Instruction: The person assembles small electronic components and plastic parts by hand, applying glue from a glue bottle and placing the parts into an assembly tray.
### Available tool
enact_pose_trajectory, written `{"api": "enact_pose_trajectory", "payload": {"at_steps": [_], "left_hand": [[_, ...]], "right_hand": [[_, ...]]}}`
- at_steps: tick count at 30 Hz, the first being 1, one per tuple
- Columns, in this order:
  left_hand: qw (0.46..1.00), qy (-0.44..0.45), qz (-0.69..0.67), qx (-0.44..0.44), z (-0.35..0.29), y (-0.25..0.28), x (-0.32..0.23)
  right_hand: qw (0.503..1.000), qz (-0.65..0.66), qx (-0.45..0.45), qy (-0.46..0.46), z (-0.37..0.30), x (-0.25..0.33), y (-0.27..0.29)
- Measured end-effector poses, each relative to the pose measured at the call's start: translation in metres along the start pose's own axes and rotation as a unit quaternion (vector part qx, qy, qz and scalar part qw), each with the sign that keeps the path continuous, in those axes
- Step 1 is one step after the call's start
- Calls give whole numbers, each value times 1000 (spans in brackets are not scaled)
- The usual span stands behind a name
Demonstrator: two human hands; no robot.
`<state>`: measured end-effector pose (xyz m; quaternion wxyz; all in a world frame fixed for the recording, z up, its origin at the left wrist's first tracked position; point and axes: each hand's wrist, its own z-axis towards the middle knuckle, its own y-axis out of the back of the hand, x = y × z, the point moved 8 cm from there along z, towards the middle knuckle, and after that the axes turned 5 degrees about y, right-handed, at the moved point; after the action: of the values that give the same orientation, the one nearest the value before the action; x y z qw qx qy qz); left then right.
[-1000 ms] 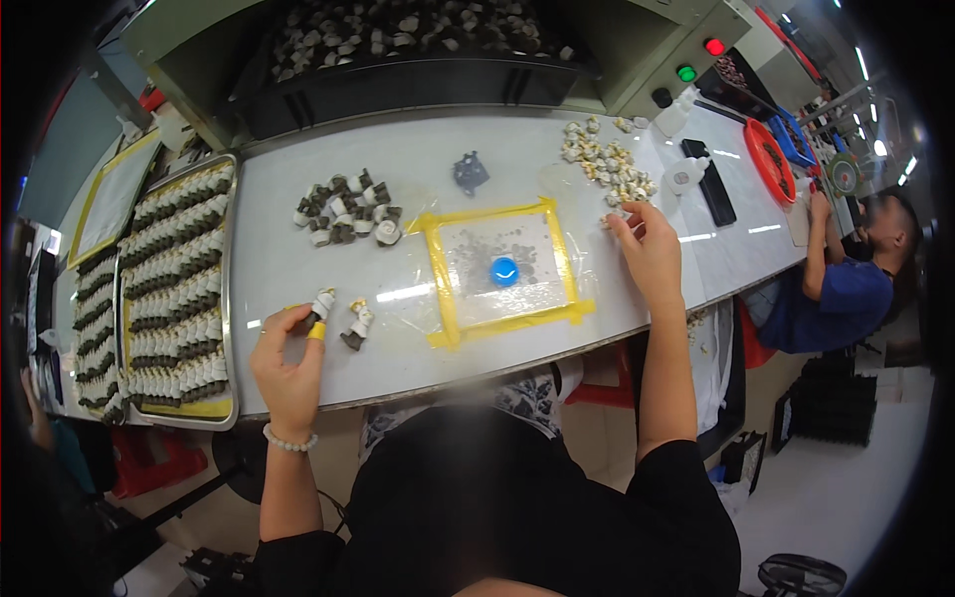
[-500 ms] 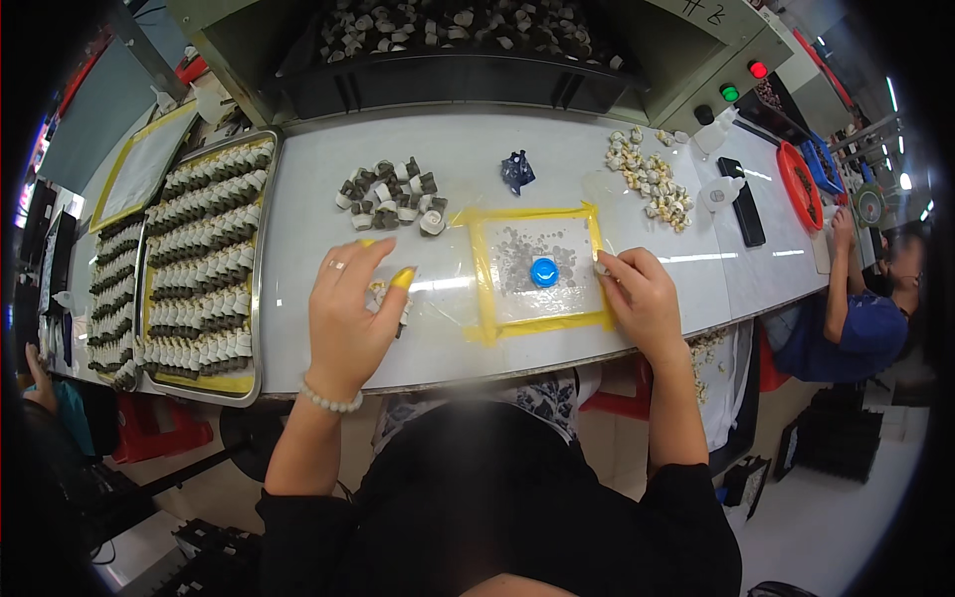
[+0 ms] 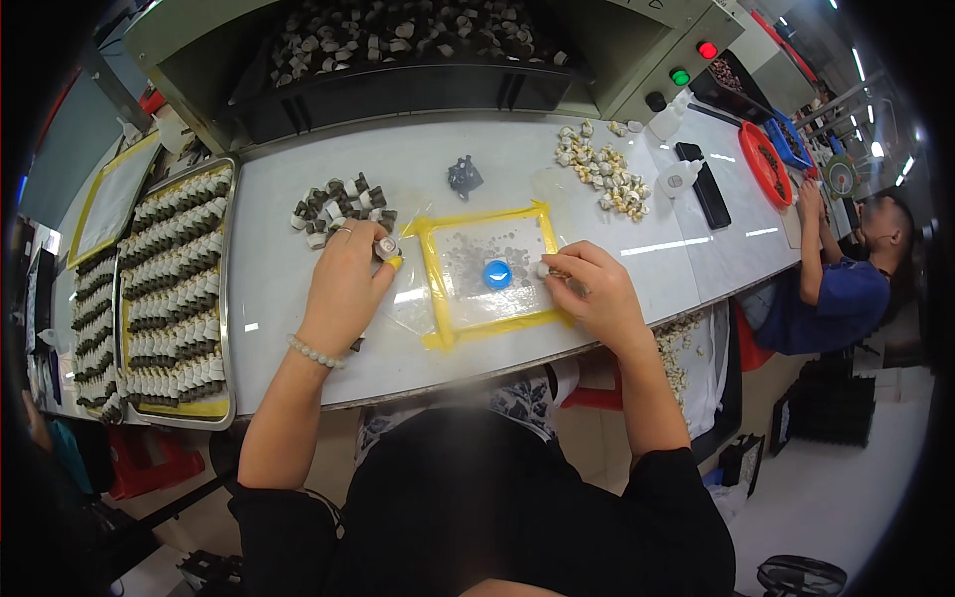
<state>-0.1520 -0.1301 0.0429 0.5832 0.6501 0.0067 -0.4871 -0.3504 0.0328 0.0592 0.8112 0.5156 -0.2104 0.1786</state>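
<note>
My left hand (image 3: 348, 274), with a yellow cover on the thumb, is closed around a small white-and-dark piece (image 3: 386, 247). It is at the near edge of a loose pile of similar white-and-dark pieces (image 3: 343, 204). My right hand (image 3: 597, 294) pinches a small whitish piece (image 3: 542, 269) between thumb and fingers, just right of a yellow-taped square (image 3: 438, 298). Inside that square, a small round blue dish (image 3: 497, 275) stands among grey spots. Beyond the square lies a crumpled dark blue scrap (image 3: 465, 177). Whitish-yellow pieces (image 3: 602, 169) are heaped at the far right.
A metal tray (image 3: 231, 298) with rows of assembled pieces stands at the left. At the back, a black bin (image 3: 398, 104) of pieces sits inside a green housing. White bottles (image 3: 679, 179), a black case (image 3: 704, 189) and a red basin (image 3: 764, 164) stand right, near a seated co-worker (image 3: 841, 289).
My left hand, open before, has closed on a white-and-dark piece by the pile. My right hand keeps its pinch beside the taped square. The whole view has shifted left.
</note>
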Motion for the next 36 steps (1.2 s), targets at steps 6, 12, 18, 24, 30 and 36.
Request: {"api": "enact_pose_trajectory", "payload": {"at_steps": [6,12,18,24,30,36], "left_hand": [[988,20,-148,39,-12,4,-22],[844,86,-524,80,-46,-9,-29],[722,177,-658,124,-71,-44,-30],[713,150,-676,110,-76,-61,-24],[695,177,-694,64,-76,-68,-22],[702,176,-686,70,-75,-73,-17]], "right_hand": [[998,-6,31,57,25,30,-15],[983,-90,89,133,33,43,-28],[967,-145,151,145,36,49,-40],[966,-159,154,137,36,51,-40],[991,-39,97,88,28,38,-33],[976,208,38,-59,9,21,-31]]}}
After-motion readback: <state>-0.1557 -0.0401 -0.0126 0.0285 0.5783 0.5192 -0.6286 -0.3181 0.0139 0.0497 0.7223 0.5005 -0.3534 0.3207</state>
